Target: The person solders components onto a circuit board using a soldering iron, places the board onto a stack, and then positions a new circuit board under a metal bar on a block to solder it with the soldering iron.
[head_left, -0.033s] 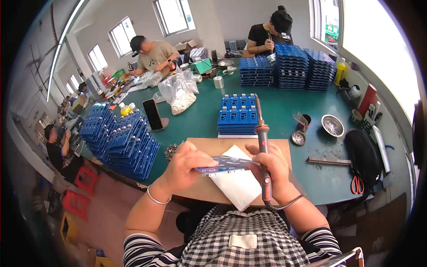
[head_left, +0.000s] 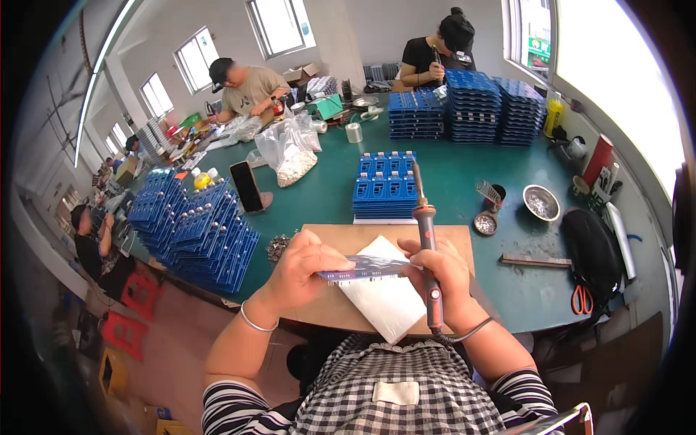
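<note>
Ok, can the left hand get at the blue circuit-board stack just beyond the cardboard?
Probably not yet: the left hand is holding a circuit board. Otherwise, the way to the blue circuit-board stack looks mostly free.

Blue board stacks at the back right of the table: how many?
3, side by side: lower left stack, middle stack, right stack. More may be hidden behind them.

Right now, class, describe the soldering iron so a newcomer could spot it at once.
Find the green table, then the brown sheet at its near edge. Above it, the wearer's right hand holds the soldering iron, pointing upward. Unlike the flat circuit board beside it, it's grey and red, with a cord.
</note>
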Demonstrator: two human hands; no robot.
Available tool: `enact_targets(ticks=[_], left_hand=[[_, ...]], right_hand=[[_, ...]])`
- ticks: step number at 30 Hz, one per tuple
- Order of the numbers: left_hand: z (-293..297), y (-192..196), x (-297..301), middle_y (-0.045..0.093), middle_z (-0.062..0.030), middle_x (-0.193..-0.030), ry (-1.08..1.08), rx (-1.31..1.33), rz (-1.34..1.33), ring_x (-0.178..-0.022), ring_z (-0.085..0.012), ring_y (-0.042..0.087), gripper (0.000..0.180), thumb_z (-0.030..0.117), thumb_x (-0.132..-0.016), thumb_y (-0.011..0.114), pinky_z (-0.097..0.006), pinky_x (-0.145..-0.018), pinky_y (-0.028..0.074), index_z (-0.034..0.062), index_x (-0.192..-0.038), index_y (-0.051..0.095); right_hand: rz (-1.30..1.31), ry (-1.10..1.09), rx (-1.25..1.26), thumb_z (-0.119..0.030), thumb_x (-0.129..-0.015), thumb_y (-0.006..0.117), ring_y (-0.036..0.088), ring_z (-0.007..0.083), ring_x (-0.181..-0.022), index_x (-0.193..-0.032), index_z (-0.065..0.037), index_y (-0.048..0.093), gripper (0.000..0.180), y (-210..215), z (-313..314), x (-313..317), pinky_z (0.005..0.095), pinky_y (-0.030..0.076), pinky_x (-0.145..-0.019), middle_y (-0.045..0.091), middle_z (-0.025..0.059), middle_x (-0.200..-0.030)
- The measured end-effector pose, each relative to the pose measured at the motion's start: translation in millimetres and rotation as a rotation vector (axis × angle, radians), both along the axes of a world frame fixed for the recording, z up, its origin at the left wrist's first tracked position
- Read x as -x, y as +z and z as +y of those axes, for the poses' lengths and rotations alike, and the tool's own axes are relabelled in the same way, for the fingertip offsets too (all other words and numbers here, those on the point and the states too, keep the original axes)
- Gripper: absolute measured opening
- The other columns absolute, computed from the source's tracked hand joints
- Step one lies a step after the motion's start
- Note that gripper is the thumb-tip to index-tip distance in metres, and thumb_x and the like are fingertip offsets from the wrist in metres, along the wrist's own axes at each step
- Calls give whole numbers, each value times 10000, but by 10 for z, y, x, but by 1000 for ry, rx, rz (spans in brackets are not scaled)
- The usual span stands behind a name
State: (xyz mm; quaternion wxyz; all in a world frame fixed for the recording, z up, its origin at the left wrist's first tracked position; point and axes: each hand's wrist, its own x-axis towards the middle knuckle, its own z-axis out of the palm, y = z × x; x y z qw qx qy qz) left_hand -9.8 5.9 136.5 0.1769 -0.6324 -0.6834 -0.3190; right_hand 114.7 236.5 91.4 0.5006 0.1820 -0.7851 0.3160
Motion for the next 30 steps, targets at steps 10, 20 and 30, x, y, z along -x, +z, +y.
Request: enact_targets(ticks=[10, 20, 30], left_hand=[[136, -294, 235, 718, 3, -870, 67, -41, -104, -817, -167, 567, 149, 101, -803, 734, -305, -780, 399, 124, -934, 669], [143, -368, -34, 664, -47, -892, 126, -223, -67, -837, -222, 541, 384, 357, -785, 752, -371, -835, 370, 96, -1004, 574], [272, -479, -93, 633, -23, -820, 134, -277, -19, -806, -240, 519, 374, 472, -825, 706, -363, -807, 371, 122, -907, 600]], right_hand=[[-93, -62, 68, -20, -714, 775, 630, 242, -704, -943, -66, 560, 318, -168, -14, 80, 352, 517, -633, 707, 133, -1016], [-98, -108, 45, -40, -711, 788, 649, 277, -781, -953, -72, 572, 327, -194, -128, 37, 370, 524, -673, 693, 144, -1051], [-149, -119, 82, -15, -708, 797, 670, 313, -851, -974, -79, 556, 364, -377, -73, -128, 380, 542, -693, 690, 178, -1060]])
